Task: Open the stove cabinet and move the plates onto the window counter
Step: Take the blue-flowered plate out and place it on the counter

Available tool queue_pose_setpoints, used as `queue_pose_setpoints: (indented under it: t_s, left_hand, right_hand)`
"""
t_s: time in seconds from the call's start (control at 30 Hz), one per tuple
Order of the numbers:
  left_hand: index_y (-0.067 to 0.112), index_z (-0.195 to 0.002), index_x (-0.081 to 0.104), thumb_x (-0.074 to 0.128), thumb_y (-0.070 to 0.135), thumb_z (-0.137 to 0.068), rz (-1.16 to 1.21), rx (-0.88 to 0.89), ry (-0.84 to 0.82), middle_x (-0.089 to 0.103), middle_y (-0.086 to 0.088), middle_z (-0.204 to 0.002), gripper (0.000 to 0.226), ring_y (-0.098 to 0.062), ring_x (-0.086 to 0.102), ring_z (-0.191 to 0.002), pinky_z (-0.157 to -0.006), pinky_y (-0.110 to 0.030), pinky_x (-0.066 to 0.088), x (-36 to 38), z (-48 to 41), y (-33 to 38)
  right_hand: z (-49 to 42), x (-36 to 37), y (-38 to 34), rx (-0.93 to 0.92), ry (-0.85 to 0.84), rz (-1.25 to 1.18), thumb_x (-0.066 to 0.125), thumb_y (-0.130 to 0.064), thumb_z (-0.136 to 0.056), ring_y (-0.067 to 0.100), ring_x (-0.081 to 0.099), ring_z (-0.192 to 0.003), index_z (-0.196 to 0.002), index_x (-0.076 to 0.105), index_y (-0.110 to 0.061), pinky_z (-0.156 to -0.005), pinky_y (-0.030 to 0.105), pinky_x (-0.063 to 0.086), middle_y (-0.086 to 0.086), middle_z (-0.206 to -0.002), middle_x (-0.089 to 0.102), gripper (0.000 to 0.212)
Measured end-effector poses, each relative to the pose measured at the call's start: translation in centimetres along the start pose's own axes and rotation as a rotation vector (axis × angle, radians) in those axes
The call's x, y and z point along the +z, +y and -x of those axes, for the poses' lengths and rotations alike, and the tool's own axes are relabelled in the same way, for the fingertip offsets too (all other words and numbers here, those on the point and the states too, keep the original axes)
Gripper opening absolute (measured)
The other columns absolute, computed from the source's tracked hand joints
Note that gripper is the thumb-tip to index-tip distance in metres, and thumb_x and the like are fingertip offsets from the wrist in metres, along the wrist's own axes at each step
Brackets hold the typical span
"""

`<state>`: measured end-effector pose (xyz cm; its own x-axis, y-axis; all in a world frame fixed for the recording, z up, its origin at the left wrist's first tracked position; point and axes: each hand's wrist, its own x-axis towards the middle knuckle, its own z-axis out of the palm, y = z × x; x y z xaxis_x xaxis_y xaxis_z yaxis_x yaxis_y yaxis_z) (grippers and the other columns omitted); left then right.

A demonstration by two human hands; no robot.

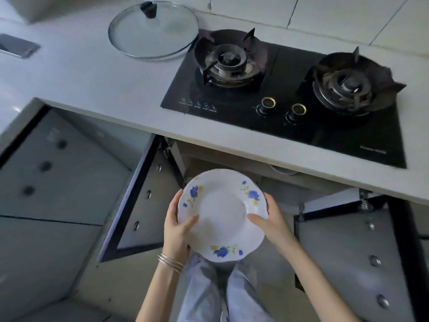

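A white plate (221, 211) with blue flower prints is held level in front of the open stove cabinet (232, 163). My left hand (177, 225) grips its left rim, thumb on the top face. My right hand (270, 220) grips the right rim the same way. An edge under the rim hints at more plates beneath; I cannot tell how many. Both cabinet doors stand open: the left door (141, 201) and the right door (348, 247). A pale round dish (282, 169) shows dimly inside the cabinet.
A black two-burner gas stove (290, 89) sits in the grey countertop (92, 73) above the cabinet. A glass pot lid (153, 31) lies at the back left. A phone (17, 46) rests on the counter's far left. My legs are below the plate.
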<state>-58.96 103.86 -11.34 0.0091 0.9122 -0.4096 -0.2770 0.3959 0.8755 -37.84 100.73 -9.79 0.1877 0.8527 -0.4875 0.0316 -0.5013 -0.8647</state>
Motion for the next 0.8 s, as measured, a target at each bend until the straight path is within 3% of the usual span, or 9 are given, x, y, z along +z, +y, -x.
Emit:
queue_pose_setpoints:
  t_s: [0.1, 0.2, 0.33, 0.5, 0.63, 0.8]
  left_hand:
    - [0.025, -0.126, 0.047, 0.068, 0.005, -0.057, -0.037, 0.021, 0.012, 0.061, -0.001, -0.116, 0.075, -0.013, 0.063, -0.096, -0.076, -0.033, 0.056, 0.4, 2.1, 3.8]
    - [0.028, -0.124, 0.048, 0.067, 0.006, -0.054, -0.052, 0.042, 0.023, 0.062, 0.003, -0.112, 0.075, -0.009, 0.064, -0.093, -0.078, -0.036, 0.057, 0.8, 3.2, 5.5]
    - [0.029, -0.122, 0.048, 0.058, 0.0, -0.06, -0.027, 0.084, 0.077, 0.061, 0.004, -0.111, 0.069, -0.007, 0.064, -0.091, -0.071, -0.03, 0.057, 1.6, 4.5, 6.5]
    - [0.03, -0.123, 0.05, 0.059, 0.002, -0.062, 0.01, 0.109, 0.146, 0.061, 0.003, -0.114, 0.068, -0.019, 0.06, -0.1, -0.077, -0.038, 0.056, 1.2, 5.9, 7.0]
    - [0.032, -0.12, 0.051, 0.058, 0.002, -0.062, 0.054, 0.144, 0.221, 0.06, 0.001, -0.117, 0.066, -0.022, 0.059, -0.104, -0.08, -0.042, 0.055, 0.5, 7.1, 7.0]
    - [0.029, -0.123, 0.05, 0.066, 0.011, -0.057, 0.107, 0.181, 0.334, 0.06, 0.0, -0.12, 0.071, -0.024, 0.059, -0.105, -0.085, -0.047, 0.053, -0.9, 9.3, 6.4]
  right_hand:
    - [1.7, -0.9, -3.4, -0.017, -0.068, 0.192, 0.065, -0.01, -0.084, 0.004, 0.054, -0.103, -0.106, 0.042, -0.039, -0.087, 0.027, 0.046, -0.02, -0.11, 0.053, 0.043]
    - [2.4, -1.3, -5.2, -0.053, -0.076, 0.291, 0.064, -0.014, -0.085, 0.008, 0.052, -0.104, -0.12, 0.042, -0.024, -0.081, 0.024, 0.044, -0.015, -0.111, 0.053, 0.042]
    - [2.7, -1.3, -6.7, -0.115, -0.08, 0.325, 0.065, -0.01, -0.084, -0.002, 0.053, -0.094, -0.114, 0.044, -0.022, -0.067, 0.011, 0.04, -0.017, -0.104, 0.053, 0.038]
    - [2.4, -0.9, -7.8, -0.16, -0.115, 0.379, 0.07, -0.013, -0.08, 0.007, 0.054, -0.095, -0.121, 0.045, -0.015, -0.065, 0.01, 0.043, -0.007, -0.108, 0.056, 0.047]
    - [2.2, -0.1, -8.5, -0.209, -0.197, 0.382, 0.071, -0.01, -0.079, 0.01, 0.056, -0.101, -0.124, 0.045, -0.012, -0.073, 0.012, 0.045, -0.003, -0.111, 0.058, 0.052]
    - [2.2, 1.6, -9.2, -0.25, -0.337, 0.427, 0.071, -0.01, -0.079, -0.001, 0.056, -0.093, -0.124, 0.045, -0.014, -0.072, 0.01, 0.046, -0.014, -0.101, 0.057, 0.052]
